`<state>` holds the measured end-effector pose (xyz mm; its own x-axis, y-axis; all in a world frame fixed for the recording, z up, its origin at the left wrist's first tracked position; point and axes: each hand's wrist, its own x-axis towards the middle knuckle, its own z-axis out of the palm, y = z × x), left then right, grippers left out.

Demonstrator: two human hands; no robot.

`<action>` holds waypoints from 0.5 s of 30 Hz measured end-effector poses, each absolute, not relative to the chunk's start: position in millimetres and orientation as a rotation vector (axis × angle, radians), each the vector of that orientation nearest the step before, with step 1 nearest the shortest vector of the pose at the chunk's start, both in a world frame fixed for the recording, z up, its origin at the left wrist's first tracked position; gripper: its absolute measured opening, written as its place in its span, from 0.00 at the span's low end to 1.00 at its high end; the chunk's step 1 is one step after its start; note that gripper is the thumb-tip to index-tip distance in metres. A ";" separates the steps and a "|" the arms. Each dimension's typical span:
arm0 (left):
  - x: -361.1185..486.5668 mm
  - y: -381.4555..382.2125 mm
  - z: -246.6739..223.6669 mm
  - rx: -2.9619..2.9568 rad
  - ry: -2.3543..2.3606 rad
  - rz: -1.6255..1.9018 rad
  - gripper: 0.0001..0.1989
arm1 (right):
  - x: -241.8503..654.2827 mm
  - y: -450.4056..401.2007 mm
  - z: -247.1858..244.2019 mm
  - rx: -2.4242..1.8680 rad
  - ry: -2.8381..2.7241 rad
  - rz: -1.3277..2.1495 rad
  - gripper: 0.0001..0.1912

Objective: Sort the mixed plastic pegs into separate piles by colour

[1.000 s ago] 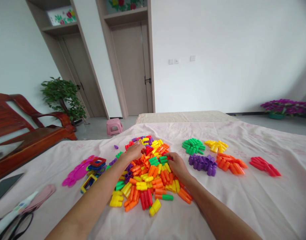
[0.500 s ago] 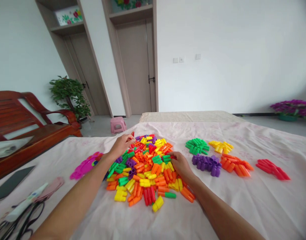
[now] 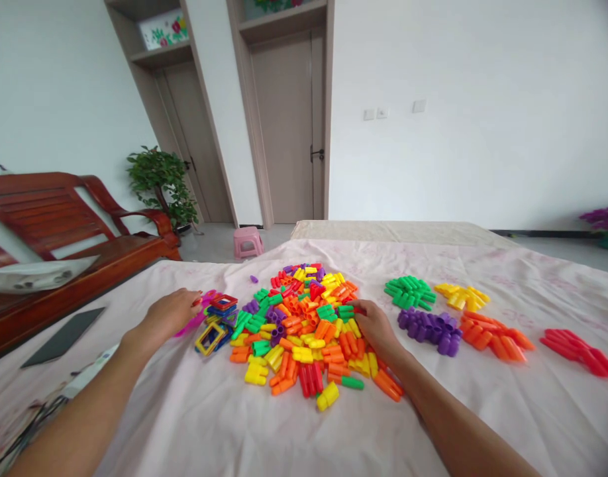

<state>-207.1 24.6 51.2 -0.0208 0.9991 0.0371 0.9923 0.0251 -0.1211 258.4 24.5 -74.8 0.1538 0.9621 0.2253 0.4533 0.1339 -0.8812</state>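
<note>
While between hands (image 3: 169,313) (image 3: 376,326), multicoloured blocks (image 3: 304,324)

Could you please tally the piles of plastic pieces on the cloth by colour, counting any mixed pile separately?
Green pile: 1
Yellow pile: 1
Purple pile: 1
Orange pile: 1
Red pile: 1
Mixed pile: 1
Total: 6

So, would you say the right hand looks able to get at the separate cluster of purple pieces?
Yes, most likely: the purple cluster lies just to the right of the right hand, and only bare tablecloth shows between them.
</note>
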 end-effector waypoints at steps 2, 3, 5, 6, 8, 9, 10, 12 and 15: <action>-206.1 23.6 43.7 -2.152 -2.187 0.165 0.14 | 258.7 24.6 -75.3 -1.477 -1.435 0.669 0.23; -204.6 23.3 41.8 -2.181 -2.186 0.189 0.13 | 258.8 24.2 -75.1 -1.475 -1.427 0.672 0.23; -200.5 22.4 42.5 -2.233 -2.183 0.211 0.11 | 258.7 23.1 -74.2 -1.463 -1.417 0.685 0.22; -197.9 22.0 45.1 -2.252 -2.183 0.206 0.10 | 258.6 22.5 -73.7 -1.460 -1.415 0.690 0.23; -191.2 22.0 53.4 -2.271 -2.177 0.181 0.12 | 258.2 21.8 -72.9 -1.457 -1.422 0.683 0.23; -186.4 23.2 58.2 -2.272 -2.168 0.168 0.13 | 257.9 21.6 -72.5 -1.457 -1.427 0.669 0.23; -180.3 25.6 62.7 -2.282 -2.144 0.144 0.13 | 257.5 21.4 -72.2 -1.462 -1.425 0.657 0.23; -163.2 35.5 68.5 -2.317 -2.091 0.060 0.13 | 256.5 21.0 -71.4 -1.473 -1.398 0.655 0.23; -126.1 64.5 65.7 -2.448 -2.023 -0.151 0.18 | 254.7 19.8 -69.8 -1.475 -1.339 0.710 0.22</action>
